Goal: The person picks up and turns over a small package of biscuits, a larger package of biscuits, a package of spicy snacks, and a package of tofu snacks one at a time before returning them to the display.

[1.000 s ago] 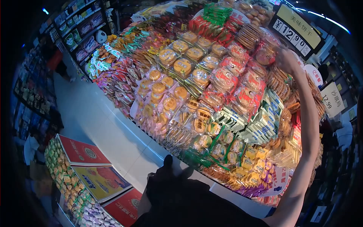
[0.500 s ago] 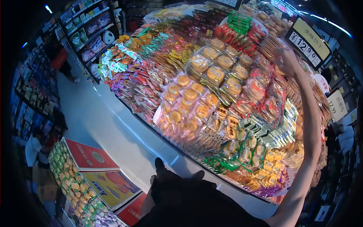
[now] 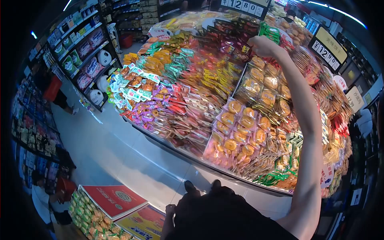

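My right arm stretches across a big heaped display of wrapped snacks. At its end, my right hand (image 3: pixel 264 46) is over the far part of the heap, beside dark red packets (image 3: pixel 233 38) and a green-wrapped pile (image 3: pixel 269 33). Its fingers are curled; whether anything small is between them I cannot make out. Below the wrist lie clear packs of round biscuits (image 3: pixel 256 74), with pink-wrapped round yellow pastries (image 3: pixel 240 127) nearer to me. Low beside my dark clothing is my left hand (image 3: pixel 171 210), fingers curled in and their contents hidden.
Price signs (image 3: pixel 329 49) stand over the heap. Red and yellow boxes (image 3: pixel 116 200) with bagged snacks are at the lower left. Past the tiled aisle (image 3: pixel 108 148) are shelves (image 3: pixel 80 48). A person in a white top (image 3: pixel 42 202) is at the far left.
The view has shifted, bringing more of the heap's left side into sight. My right hand has moved left, from near the brown biscuit stacks to the dark red packets.
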{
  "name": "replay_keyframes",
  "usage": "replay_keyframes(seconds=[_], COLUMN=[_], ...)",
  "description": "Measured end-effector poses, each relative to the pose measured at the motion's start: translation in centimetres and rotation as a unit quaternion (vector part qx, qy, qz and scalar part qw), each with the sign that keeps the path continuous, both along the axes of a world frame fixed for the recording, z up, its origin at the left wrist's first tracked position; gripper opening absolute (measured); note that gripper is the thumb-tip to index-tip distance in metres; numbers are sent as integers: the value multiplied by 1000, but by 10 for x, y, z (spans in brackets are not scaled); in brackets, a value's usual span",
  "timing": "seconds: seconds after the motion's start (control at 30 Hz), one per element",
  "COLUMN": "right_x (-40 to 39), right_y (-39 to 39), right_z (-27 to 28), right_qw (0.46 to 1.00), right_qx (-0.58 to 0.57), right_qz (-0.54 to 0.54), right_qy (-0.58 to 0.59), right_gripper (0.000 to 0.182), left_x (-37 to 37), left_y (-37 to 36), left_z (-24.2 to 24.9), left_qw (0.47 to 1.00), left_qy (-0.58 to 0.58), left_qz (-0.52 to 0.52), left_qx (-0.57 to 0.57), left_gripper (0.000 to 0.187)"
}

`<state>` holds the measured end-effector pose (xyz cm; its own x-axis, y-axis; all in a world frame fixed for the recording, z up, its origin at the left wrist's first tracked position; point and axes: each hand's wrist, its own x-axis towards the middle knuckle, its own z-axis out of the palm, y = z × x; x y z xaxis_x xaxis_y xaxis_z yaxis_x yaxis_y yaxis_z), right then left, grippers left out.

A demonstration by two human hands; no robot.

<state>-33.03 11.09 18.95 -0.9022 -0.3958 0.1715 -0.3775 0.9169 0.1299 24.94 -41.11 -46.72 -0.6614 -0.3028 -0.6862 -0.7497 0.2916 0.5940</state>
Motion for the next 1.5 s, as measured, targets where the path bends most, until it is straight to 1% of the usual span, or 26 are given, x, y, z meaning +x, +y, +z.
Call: replay_keyframes(seconds=[0.03,0.07,0.1,0.13,0.17,0.2,0.23,0.37,0.4,0.5,0.57,0.63,0.7,0.73,0.8,0.9,0.93,0.97,1.03,1.07,1.13,1.2,1.3,1.37,1.43,1.5], right_x=[-4,-10,-19,-34,-47,-57,-67,-97,-105,-121,-128,-128,-129,-127,-117,-128,-125,-127,-128,-129,-131,-125,-132,-134,-134,-138], right_y=[-11,-20,-24,-25,-26,-28,-31,-27,-25,-8,3,6,5,3,-6,-2,-4,-4,-1,1,2,-1,-2,-12,-18,-22], right_z=[-1,3,-1,-7,-12,-15,-17,-41,-45,-64,-68,-66,-67,-67,-54,-59,-58,-59,-66,-70,-73,-71,-67,-60,-57,-55], right_qw=[999,999,999,999,998,998,997,994,991,984,986,989,990,991,989,988,986,986,986,985,984,984,985,974,971,967], right_qx=[-30,9,11,15,19,19,31,56,81,76,82,100,91,74,78,105,107,107,104,104,115,112,117,148,157,166], right_qz=[12,-28,-31,-42,-54,-56,-66,-92,-105,-154,-144,-104,-104,-114,-124,-116,-126,-130,-131,-136,-136,-136,-121,-168,-181,-188], right_qy=[15,-18,-20,-14,-7,-6,1,24,-7,-46,-29,-15,-29,-16,-15,-5,-11,-14,3,-1,27,29,44,-18,-21,-38], right_gripper=[25,26,26,26,27,27,26,29,33,37,38,30,29,32,36,42,40,40,35,35,29,27,26,28,29,28], left_x=[-6,-8,-11,-11,-10,-15,-22,-58,-67,-92,-114,-135,-165,-180,-212,-266,-284,-303,-338,-353,-378,-396,-422,-437,-448,-458], left_y=[-1,-2,0,-5,-12,-17,-19,-33,-34,-37,-26,-15,-6,-7,-2,14,20,26,41,48,63,72,68,59,46,38], left_z=[5,12,34,21,-6,-17,-19,-14,-12,-16,-8,19,55,71,104,164,184,203,242,265,309,346,363,360,353,351], left_qw=[999,999,998,998,996,976,975,986,988,990,989,990,976,968,959,946,937,938,897,898,894,886,882,877,899,908], left_qy=[-28,-27,-28,-31,18,67,68,91,97,117,131,108,147,150,214,285,322,320,434,432,446,462,469,474,415,377], left_qz=[-5,12,30,27,-85,-195,-197,-121,-101,-38,7,40,159,190,178,146,126,123,59,54,-11,-15,-24,-68,-112,-162], left_qx=[-28,11,51,52,-10,-73,-73,-71,-71,-68,-62,-81,22,65,60,56,52,53,58,60,-45,-29,27,44,80,84], left_gripper=[37,34,32,32,30,29,29,27,27,26,26,25,24,21,17,15,14,14,14,14,14,13,12,12,12,12])
